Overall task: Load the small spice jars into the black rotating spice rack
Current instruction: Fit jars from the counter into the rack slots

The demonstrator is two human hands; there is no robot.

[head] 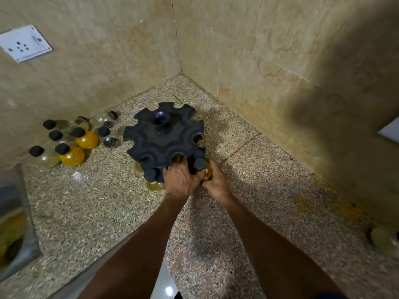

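The black rotating spice rack (160,137) stands on the granite counter in the corner, its notched top facing me. My right hand (217,183) grips a small amber jar with a black cap (203,167) at the rack's near right slot. My left hand (180,180) rests against the rack's front edge, fingers reaching under a notch. Another black-capped jar (151,175) sits in the lower tier just left of my left hand. Several loose jars (71,141), some orange, some clear, cluster by the left wall.
Tiled walls meet close behind the rack. A white wall socket (24,43) is high on the left wall. A steel sink (13,229) lies at the lower left, and a pale round object (385,240) sits at the far right counter edge.
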